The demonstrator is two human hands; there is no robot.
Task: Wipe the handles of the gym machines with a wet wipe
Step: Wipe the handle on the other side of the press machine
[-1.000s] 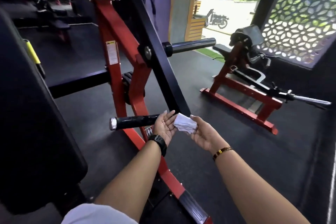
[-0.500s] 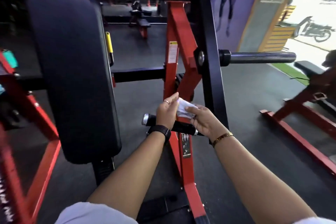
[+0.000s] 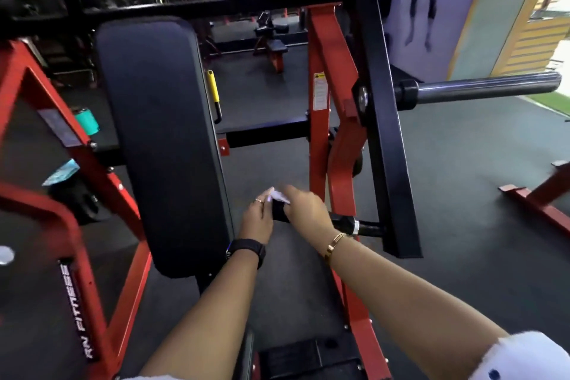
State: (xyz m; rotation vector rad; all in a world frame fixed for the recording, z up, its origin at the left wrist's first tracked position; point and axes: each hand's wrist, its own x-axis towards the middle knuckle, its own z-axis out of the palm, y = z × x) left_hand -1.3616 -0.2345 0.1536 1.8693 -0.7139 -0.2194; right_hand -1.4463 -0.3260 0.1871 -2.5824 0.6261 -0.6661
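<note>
While my right hand (image 3: pixel 303 210) curls over the black handle (image 3: pixel 342 223) at lower centre, pressing the wet wipe (image 3: pixel 279 196) onto its free end, my left hand (image 3: pixel 257 219) meets the wipe's edge, though I cannot tell whether it pinches. I judge a good pass wraps the grip fully and draws along its whole length. Half a second earlier, both hands held the wipe just above the handle.

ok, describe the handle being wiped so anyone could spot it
Find the tall black back pad; right of it stands a red upright. Low there, a short black handle juts from the slanted black arm, a white wipe on it. Unlike the chrome peg above, it is black.
</note>
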